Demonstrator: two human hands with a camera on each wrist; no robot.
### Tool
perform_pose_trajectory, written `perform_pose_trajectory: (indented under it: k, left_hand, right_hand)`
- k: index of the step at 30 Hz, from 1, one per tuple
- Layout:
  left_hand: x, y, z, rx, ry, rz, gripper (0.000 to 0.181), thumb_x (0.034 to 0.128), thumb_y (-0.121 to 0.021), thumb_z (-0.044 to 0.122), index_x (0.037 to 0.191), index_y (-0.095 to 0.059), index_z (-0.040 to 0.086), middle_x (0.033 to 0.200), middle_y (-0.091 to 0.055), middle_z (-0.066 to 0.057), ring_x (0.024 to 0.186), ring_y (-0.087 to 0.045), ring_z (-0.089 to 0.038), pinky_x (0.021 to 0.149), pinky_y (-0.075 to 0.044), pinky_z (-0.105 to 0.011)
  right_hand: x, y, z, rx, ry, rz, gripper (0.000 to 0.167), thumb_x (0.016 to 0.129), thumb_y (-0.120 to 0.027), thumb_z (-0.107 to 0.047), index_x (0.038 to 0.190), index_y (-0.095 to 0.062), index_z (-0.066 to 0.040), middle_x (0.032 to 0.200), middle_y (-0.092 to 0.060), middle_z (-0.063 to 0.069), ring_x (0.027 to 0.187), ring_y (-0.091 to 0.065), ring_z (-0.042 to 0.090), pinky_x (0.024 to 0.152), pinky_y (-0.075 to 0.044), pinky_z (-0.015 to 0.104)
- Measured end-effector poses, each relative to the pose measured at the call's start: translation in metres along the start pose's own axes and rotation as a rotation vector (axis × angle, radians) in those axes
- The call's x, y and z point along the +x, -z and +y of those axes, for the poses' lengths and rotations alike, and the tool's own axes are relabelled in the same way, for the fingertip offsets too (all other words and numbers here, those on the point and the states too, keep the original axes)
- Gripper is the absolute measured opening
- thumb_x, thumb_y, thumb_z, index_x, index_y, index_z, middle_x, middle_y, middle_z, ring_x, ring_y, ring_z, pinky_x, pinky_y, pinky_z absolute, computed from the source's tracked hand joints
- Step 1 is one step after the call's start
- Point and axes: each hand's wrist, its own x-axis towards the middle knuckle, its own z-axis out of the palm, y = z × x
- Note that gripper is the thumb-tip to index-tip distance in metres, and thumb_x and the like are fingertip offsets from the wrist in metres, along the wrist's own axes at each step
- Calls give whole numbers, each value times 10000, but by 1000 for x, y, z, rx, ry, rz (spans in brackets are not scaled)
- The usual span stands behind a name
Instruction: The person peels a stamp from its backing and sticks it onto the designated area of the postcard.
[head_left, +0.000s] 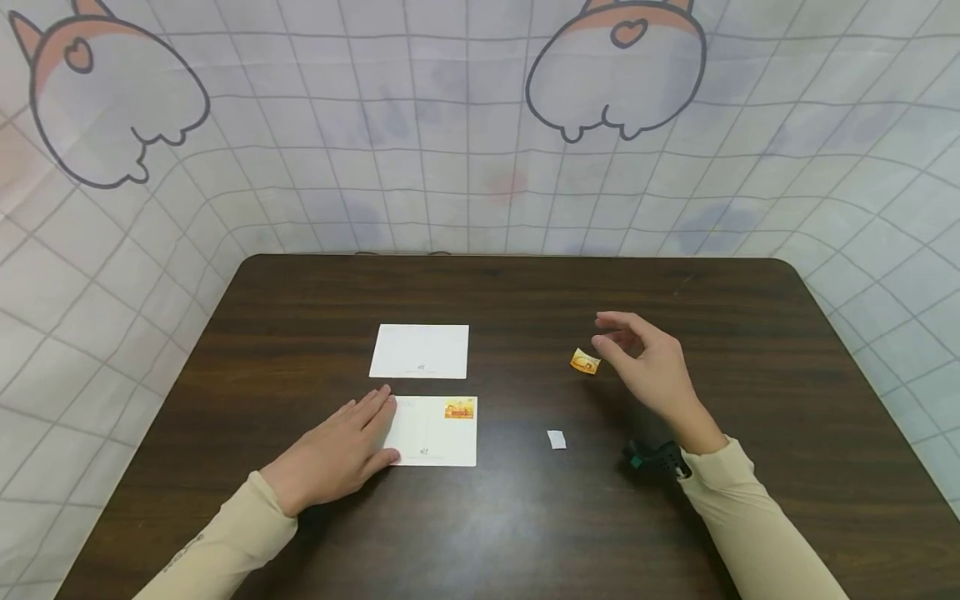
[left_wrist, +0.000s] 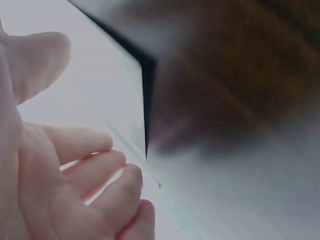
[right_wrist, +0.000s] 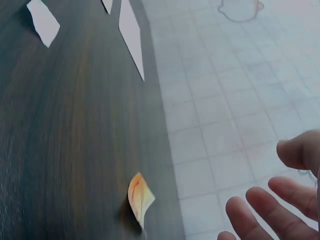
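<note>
My left hand (head_left: 337, 450) rests with its fingers extended on the left edge of a white postcard (head_left: 431, 437), which has an orange and yellow stamp (head_left: 459, 408) in its upper right corner. A second postcard (head_left: 420, 352), with no stamp on it, lies just behind. To the right, my right hand (head_left: 648, 362) hovers over the table with thumb and fingers apart, holding nothing. Close to its fingertips lies a loose, curled orange and yellow stamp (head_left: 585, 362), seen also in the right wrist view as a bent stamp (right_wrist: 140, 201).
A small white piece of paper (head_left: 557, 439) lies between the stamped postcard and my right forearm. A black wrist camera (head_left: 652, 457) hangs below my right wrist. The dark wooden table (head_left: 510, 292) meets a white gridded cloth (head_left: 480, 167) at its back and sides.
</note>
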Motion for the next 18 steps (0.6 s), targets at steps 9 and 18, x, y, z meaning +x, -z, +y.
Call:
perform_pose_trajectory:
  k: [9, 18]
  left_hand:
    - [19, 4, -22, -6, -3, 160, 681, 1025, -640, 344, 1518, -441, -81, 1608, -438, -257, 1499, -450, -395, 1211, -397, -585]
    - [42, 7, -41, -21, 29, 192, 708, 1032, -632, 332, 1550, -382, -80, 1643, -377, -260, 1533, -380, -424, 1236, -355, -594]
  right_hand:
    - [6, 2, 16, 51, -149, -8, 377, 1009, -679, -342, 1301, -684, -103, 1227, -744, 85, 918, -615, -147, 815, -490, 72]
    - [10, -4, 29, 37, -246, -40, 421, 996, -681, -413, 1285, -706, -108, 1181, -751, 85, 891, -625, -14, 700, -502, 191]
